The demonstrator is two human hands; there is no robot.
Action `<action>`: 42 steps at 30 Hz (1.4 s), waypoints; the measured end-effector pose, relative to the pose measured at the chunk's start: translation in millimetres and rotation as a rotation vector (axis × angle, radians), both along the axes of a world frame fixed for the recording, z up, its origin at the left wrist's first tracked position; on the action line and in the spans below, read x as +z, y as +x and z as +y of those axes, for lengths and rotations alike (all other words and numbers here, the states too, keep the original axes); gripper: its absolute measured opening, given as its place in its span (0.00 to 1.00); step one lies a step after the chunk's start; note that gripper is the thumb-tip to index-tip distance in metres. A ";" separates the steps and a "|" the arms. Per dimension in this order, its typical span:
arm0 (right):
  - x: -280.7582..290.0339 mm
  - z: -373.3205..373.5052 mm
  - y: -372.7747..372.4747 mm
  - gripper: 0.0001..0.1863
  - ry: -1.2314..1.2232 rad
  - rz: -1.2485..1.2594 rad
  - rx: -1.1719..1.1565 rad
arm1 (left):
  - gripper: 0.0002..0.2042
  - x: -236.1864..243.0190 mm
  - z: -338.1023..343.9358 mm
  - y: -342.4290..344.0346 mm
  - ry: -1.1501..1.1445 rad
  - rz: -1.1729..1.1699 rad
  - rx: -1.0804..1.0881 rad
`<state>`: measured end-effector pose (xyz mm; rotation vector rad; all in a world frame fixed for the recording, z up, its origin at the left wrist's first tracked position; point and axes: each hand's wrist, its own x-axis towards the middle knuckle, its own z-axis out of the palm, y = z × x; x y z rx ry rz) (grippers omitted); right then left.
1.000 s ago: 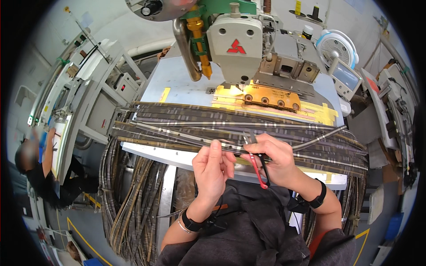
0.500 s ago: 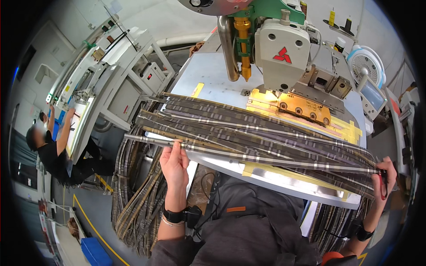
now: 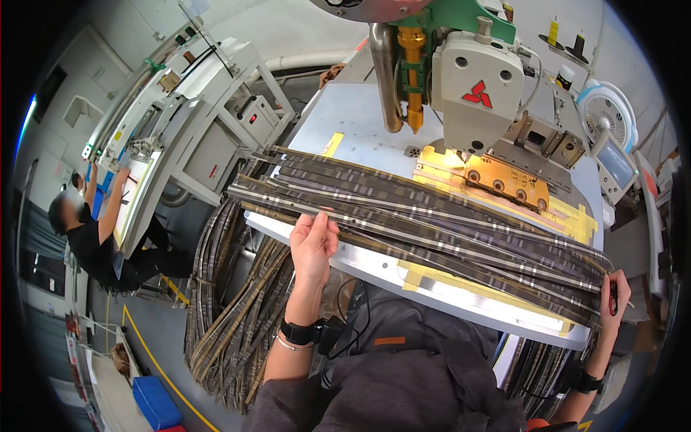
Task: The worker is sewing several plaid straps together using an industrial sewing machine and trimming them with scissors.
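A pile of long dark plaid fabric straps [image 3: 432, 223] lies across the machine's worktable, fanned out at its left end. My left hand [image 3: 314, 248] is at the pile's near edge, its fingers pinched on a plaid strap. At the right end of the straps, my right hand [image 3: 616, 294] is closed around red-and-black-handled snips [image 3: 613, 298], their blades largely hidden. That hand also touches the strap ends.
An industrial sewing machine head [image 3: 475, 93] stands behind the pile, with an orange clamp plate [image 3: 507, 183] below. More straps [image 3: 223, 317] hang at the left. A fan [image 3: 606, 115] and screen [image 3: 615, 169] stand right. A co-worker [image 3: 86, 223] works at another machine.
The strap held apart at the front has come back against the pile. My left hand has shifted right and slightly up. The whole view has turned slightly.
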<state>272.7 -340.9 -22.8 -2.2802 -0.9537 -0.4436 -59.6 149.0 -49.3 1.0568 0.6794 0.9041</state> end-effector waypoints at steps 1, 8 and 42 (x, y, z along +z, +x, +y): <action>-1.5 -2.3 2.3 0.10 -0.001 0.002 0.000 | 0.10 -3.2 2.2 -0.7 0.011 0.000 -0.014; 11.9 -11.3 -2.9 0.13 -0.030 0.100 0.098 | 0.12 -0.8 10.0 -5.7 -0.259 -0.423 -0.135; -32.6 -69.8 10.5 0.10 -0.189 -0.244 -0.104 | 0.12 20.7 7.4 -38.3 0.131 -0.273 -0.351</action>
